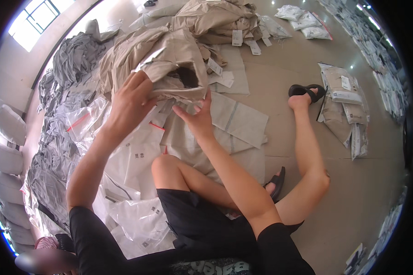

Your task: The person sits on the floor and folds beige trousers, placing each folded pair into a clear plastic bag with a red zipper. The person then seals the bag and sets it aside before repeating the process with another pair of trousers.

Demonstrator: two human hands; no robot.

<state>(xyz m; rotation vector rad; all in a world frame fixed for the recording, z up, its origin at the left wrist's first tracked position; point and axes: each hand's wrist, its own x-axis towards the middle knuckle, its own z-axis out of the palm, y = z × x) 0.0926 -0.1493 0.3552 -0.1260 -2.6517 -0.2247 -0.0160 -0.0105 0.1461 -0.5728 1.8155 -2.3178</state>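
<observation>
A folded beige garment (188, 43) is raised in front of me, its cloth opening gaping to a dark inside. My left hand (131, 105) pinches the garment's near left edge, fingers curled over it. Below its right corner, my right hand (198, 120) has thumb and fingers spread, with the fingertips touching or just behind the lower edge; exactly how they meet the cloth is hidden. White paper tags (214, 67) hang beside the garment on the right. Under my hands lie clear plastic bags (135, 158) with red seal strips, next to flat beige cloth (238, 121).
More beige garments (215, 18) are heaped at the far side, grey garments (75, 57) along the left. Packed bags (343, 94) lie on the floor at right, white packets (305, 22) far right. Stuffed sacks (9, 123) line the left wall. My bare legs (305, 151) extend right.
</observation>
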